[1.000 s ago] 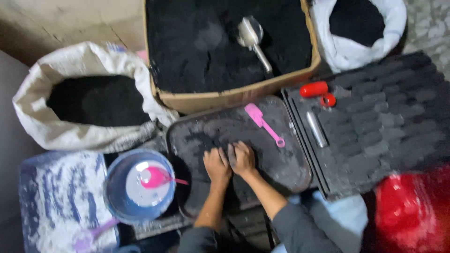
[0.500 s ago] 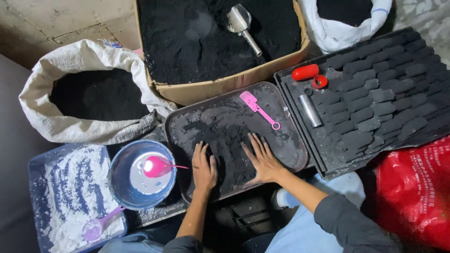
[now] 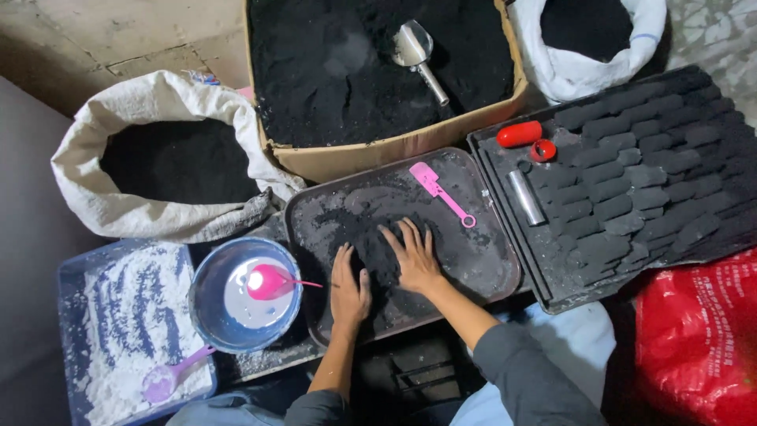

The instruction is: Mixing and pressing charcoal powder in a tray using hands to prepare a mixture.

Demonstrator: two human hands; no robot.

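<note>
Head view: both hands flat, fingers spread, holding nothing. Left hand (image 3: pixel 349 288) and right hand (image 3: pixel 412 254) press on the black powder pile (image 3: pixel 378 260), mid-tray (image 3: pixel 311 221). Looks like the kneading/gathering step. Next move likely needs powder pulled inward, clear of the pink spatula (image 3: pixel 443 192).

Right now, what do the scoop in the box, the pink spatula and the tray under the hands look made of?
Scoop: bare metal, shiny silver glint.
Pink spatula: likely plastic, uniform matte pink.
Tray: dark, dusted grey, rolled rim; metal or plastic, cannot tell.
</note>
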